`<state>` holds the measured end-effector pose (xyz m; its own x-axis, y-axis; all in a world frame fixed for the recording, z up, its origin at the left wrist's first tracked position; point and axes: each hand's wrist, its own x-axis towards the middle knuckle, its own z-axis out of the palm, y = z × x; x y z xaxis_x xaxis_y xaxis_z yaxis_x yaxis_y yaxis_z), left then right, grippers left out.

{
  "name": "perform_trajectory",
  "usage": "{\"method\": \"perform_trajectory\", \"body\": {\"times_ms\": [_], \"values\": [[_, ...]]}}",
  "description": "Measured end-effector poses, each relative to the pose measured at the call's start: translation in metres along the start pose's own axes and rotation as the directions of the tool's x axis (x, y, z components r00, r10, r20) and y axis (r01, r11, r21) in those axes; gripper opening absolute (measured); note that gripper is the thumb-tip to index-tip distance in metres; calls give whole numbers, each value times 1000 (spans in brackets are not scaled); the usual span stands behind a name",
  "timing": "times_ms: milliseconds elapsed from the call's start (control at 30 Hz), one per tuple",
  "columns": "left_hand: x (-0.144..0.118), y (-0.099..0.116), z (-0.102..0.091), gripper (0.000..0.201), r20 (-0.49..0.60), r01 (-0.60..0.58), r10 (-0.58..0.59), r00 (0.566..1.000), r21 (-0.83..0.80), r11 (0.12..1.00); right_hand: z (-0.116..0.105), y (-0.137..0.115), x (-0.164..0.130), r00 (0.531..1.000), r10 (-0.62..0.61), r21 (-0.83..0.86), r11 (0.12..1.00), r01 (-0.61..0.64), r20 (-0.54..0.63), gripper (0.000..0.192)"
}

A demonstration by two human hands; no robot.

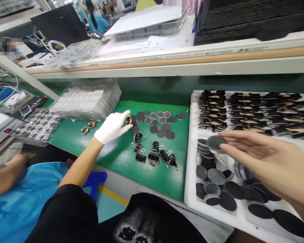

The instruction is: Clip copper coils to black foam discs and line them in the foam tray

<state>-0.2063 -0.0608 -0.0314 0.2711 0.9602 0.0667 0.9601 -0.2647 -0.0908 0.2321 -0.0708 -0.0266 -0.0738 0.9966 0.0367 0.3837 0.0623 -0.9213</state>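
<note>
1. Disc (214, 142), grey and round, right of centre in the frame: pinched at its rim by the fingertips of the bare right hand (263, 158), lifted just above a white tray (192, 148).
2. Looks thin, stiff and light, probably smooth enough to slip; best gripped edge to edge, not by the flat faces.
3. More discs (218, 189) loose and stacked in the tray beneath; black clipped parts (245, 111) in rows at the tray's far end.
4. Gloved left hand (113, 127), centre left: closed on a small brownish ring (129, 120) between thumb and forefinger.
5. Beside it on the green mat (111, 158): a cluster of discs (158, 123), binder clips (152, 153) nearer, two more rings (88, 127) to the left.
6. Clear trays (87, 101) at upper left; another person's arm (7, 175) at lower left.
</note>
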Motion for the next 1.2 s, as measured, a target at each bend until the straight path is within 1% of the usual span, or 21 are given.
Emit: {"method": "perform_trajectory", "body": {"times_ms": [67,100,167,200,267,333,400,433,500,567,667,733,800,867,933,1100,1200], "values": [[19,33,-9,43,-69,-170,162,984,-132,977,22,-14,5,987,94,203,972,-119,129,44],[31,50,-11,40,-72,-237,228,971,-151,960,30,-18,7,973,122,293,940,-176,194,44],[54,78,-9,36,-32,-321,320,947,-102,941,42,-20,11,946,144,407,876,-258,290,47],[65,88,-7,37,7,-358,359,933,-66,931,44,-17,12,937,150,439,852,-285,317,47],[82,97,-2,39,51,-410,410,911,-20,912,44,-7,12,929,157,480,820,-311,335,46],[90,93,-2,40,23,-411,411,911,-26,911,40,3,12,933,163,511,800,-315,321,42],[90,85,-6,37,-6,-368,369,930,-64,928,35,10,12,936,175,530,786,-320,305,39],[87,83,-9,36,21,-350,352,936,-81,933,34,11,13,936,184,534,781,-324,299,38],[80,87,-15,37,146,-337,346,927,-85,938,33,11,13,937,195,545,771,-330,291,38],[71,101,-16,42,244,-357,355,903,-34,933,34,9,14,943,190,560,765,-317,274,37],[63,132,-12,54,296,-400,370,881,45,916,37,8,15,951,184,571,766,-296,247,36],[61,149,-7,55,337,-378,344,876,39,925,39,9,15,953,190,566,770,-293,235,36],[62,162,-2,50,367,-330,302,880,17,944,40,10,16,954,195,566,770,-294,230,36],[64,169,2,42,366,-304,278,888,14,953,40,11,16,953,197,571,766,-296,230,37],[65,172,4,34,353,-304,279,893,17,952,40,11,17,952,199,579,759,-299,231,37],[67,172,9,27,327,-329,311,893,0,944,40,10,18,950,211,602,736,-309,229,37],[66,171,15,23,309,-353,342,888,-21,935,41,8,18,952,213,599,740,-305,221,37]]}}
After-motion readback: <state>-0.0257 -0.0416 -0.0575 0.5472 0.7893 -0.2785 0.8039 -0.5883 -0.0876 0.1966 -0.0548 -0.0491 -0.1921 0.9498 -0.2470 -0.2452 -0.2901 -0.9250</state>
